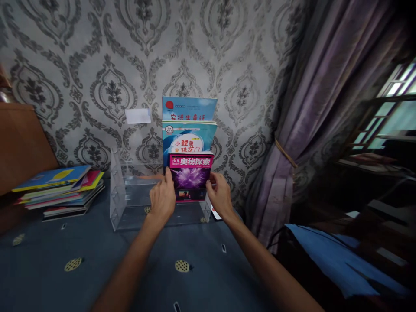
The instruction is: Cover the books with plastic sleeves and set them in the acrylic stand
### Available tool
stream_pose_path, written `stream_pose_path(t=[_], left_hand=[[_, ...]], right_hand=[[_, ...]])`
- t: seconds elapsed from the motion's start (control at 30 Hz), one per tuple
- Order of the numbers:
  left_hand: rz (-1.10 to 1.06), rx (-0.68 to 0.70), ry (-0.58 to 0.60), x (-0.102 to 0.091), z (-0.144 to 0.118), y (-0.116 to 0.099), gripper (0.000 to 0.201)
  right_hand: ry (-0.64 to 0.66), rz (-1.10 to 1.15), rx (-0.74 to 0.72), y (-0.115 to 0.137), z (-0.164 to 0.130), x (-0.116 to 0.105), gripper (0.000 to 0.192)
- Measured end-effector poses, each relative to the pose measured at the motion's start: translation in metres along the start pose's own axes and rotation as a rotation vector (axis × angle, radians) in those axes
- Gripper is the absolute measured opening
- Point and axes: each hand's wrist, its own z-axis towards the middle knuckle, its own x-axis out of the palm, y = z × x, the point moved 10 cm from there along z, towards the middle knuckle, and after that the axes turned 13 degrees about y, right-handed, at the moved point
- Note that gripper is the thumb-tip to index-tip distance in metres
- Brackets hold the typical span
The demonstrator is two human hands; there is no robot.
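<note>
Both my hands are on a purple and pink book [191, 177], its cover facing me upright in the right part of a clear acrylic rack [118, 203]. My left hand [163, 195] grips its left edge, the index finger along the side. At the right edge, my right hand [220, 194] pinches the book between thumb and fingers. Behind it stand a teal book [190, 130] and, higher at the back, a blue book [190, 106]. Their lower parts are hidden. Whether the purple book's bottom rests on the rack I cannot tell.
A stack of books [61, 186] lies on the dark blue tablecloth [146, 268] at left. A brown wooden box-like piece [24, 143] stands behind it. A patterned wall backs the rack, with a white label [138, 115]. Purple curtain [279, 182] hangs at right. A white-edged object [216, 213] lies by the rack.
</note>
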Motion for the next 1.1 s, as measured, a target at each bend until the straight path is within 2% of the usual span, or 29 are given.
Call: stream_pose_path(t=[0.47,0.9,1.1], left_hand=[[-0.052,0.006,0.009,-0.0026,-0.0011,-0.0002,0.050],[-0.066,-0.002,0.034,-0.0027,-0.0014,0.0022,0.031],[-0.092,0.016,0.036,-0.0039,-0.0006,0.0066,0.032]], right_hand=[[0.006,-0.003,-0.009,0.0001,-0.0004,0.0027,0.027],[0.047,-0.008,0.010,0.0037,0.0017,0.0002,0.027],[0.050,-0.003,0.015,0.0011,0.0053,-0.0042,0.026]])
